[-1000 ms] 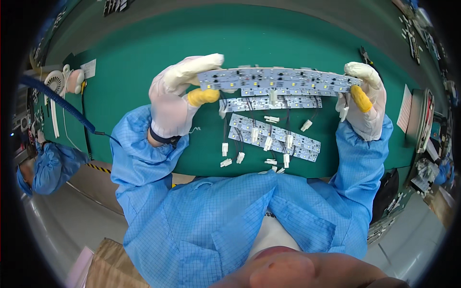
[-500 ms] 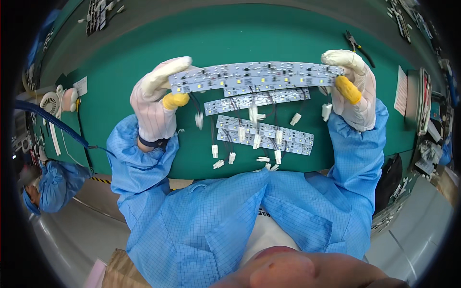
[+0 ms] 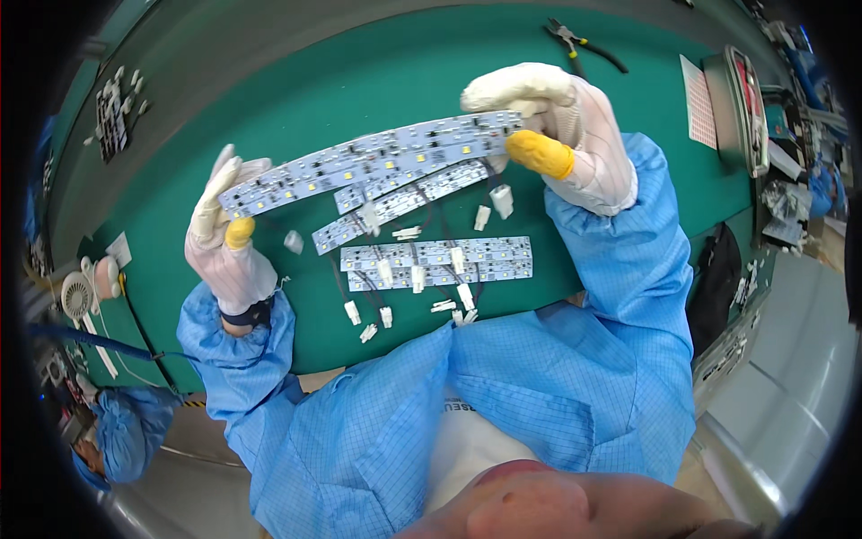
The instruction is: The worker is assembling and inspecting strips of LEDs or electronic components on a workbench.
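Held above the green mat (image 3: pixel 269 108) by both ends, long LED strip (image 3: pixel 373 163) running left-low to right-high, left hand (image 3: pixel 229 247) pinching the lower end, right hand (image 3: pixel 557 135) pinching the upper end, more strips (image 3: pixel 435 260) lying flat just below.

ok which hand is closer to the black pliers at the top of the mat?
Right. The right hand grips the end of the LED strip just below the pliers; the left hand holds the other end, far across the green mat.
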{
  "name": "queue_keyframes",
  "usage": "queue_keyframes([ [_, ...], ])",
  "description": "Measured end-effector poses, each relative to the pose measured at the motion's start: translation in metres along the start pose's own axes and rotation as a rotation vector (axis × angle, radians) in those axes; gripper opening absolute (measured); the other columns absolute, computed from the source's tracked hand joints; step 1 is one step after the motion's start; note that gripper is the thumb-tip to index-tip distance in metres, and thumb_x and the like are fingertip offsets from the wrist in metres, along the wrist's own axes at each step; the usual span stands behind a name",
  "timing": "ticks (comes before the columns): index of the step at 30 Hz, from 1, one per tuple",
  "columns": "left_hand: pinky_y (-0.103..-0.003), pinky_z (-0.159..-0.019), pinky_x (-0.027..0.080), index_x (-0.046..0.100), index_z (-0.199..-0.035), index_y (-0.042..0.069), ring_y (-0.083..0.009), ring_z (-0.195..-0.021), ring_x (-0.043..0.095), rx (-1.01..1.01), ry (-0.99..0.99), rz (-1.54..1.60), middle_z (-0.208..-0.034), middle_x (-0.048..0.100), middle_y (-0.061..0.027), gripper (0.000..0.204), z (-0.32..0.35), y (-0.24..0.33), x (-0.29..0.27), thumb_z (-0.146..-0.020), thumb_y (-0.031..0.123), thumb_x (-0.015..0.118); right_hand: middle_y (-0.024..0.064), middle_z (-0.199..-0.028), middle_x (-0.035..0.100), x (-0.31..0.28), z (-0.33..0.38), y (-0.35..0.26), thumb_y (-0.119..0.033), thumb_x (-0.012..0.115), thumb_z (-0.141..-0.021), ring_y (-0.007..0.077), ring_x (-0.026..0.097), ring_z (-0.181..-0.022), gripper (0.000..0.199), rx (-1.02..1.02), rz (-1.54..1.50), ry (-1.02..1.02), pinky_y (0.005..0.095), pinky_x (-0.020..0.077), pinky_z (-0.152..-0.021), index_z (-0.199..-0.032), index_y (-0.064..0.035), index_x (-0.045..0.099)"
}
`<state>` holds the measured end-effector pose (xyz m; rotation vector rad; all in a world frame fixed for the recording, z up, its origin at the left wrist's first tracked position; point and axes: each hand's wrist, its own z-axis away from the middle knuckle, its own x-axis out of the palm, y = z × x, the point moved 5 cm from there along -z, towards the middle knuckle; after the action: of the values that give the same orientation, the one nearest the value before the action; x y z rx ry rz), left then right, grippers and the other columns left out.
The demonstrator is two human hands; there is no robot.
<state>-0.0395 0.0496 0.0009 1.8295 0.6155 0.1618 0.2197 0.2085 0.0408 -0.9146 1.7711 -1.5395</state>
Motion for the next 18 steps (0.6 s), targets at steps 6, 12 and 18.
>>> queue_keyframes([
  [6,-0.039,-0.100,0.038,0.057,-0.116,-0.005,-0.0253,-0.113,0.054,-0.024,-0.027,-0.261,-0.105,0.064,-0.0165,0.053,-0.009,0.000,0.007,-0.092,0.042,0.050,0.0109,-0.088,0.064,-0.001,0.002,0.003,-0.035,0.063,-0.086,0.0130,0.062,-0.078,0.048,-0.154,-0.019,-0.013,0.0228,0.0492,-0.069,-0.112,0.0041,0.056],
  [12,-0.035,-0.091,0.046,0.055,-0.119,-0.004,-0.0221,-0.100,0.061,-0.039,-0.025,-0.231,-0.104,0.064,-0.0170,0.053,-0.006,0.005,0.009,-0.091,0.041,0.052,0.0118,-0.093,0.064,-0.001,0.002,0.010,-0.043,0.065,-0.082,0.0158,0.063,-0.082,0.060,-0.024,-0.099,-0.033,0.0252,0.0498,-0.074,-0.114,0.0069,0.053],
  [18,-0.031,-0.085,0.049,0.049,-0.123,-0.007,-0.0211,-0.093,0.063,-0.009,0.040,0.110,-0.107,0.062,-0.0196,0.049,0.003,0.000,0.001,-0.087,0.023,0.064,0.0156,-0.111,0.058,-0.003,-0.002,0.015,-0.057,0.069,-0.071,0.0188,0.060,-0.095,0.080,0.030,-0.103,0.030,0.0273,0.0494,-0.080,-0.116,0.0068,0.052],
])
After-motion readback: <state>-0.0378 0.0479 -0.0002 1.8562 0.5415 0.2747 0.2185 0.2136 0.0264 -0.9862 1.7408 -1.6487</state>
